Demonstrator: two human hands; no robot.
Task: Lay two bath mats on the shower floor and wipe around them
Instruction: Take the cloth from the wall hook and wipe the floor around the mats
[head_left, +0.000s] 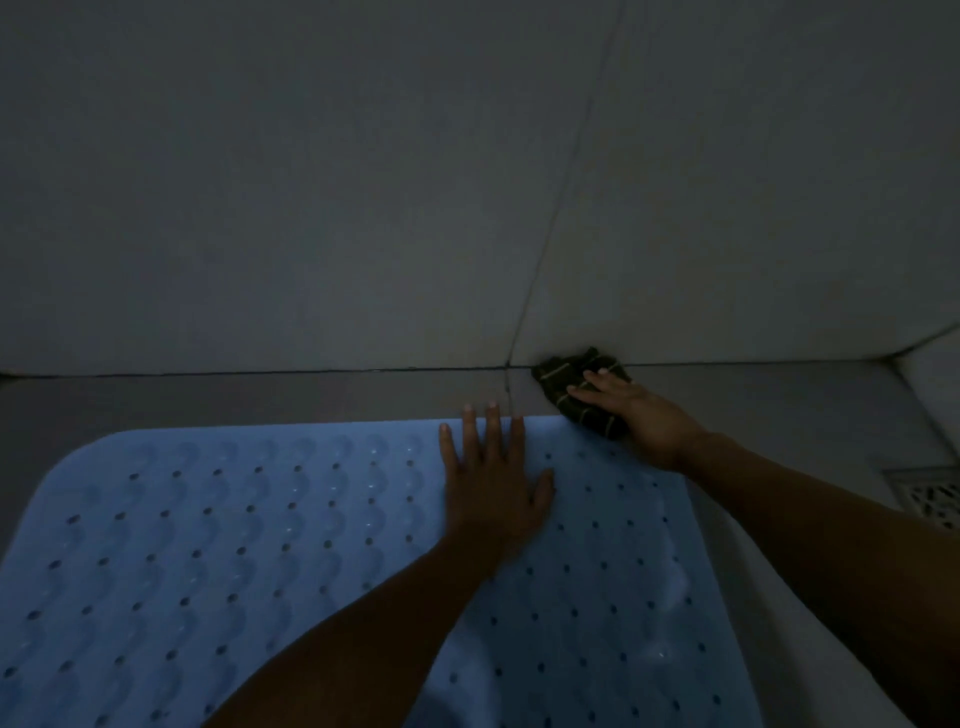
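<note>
A light blue bath mat (260, 545) with rows of small holes lies flat on the grey shower floor (260, 400) and fills the lower part of the view. My left hand (493, 483) presses flat on the mat near its far edge, fingers spread. My right hand (639, 415) rests on a dark green cloth with pale stripes (566, 382), pressed against the floor where it meets the wall, just beyond the mat's far right corner. Only one mat is clearly in view.
A grey tiled wall (311, 182) rises right behind the mat, with a grout line (561, 208) running up it. A metal floor drain grate (930, 493) sits at the right edge. The light is dim.
</note>
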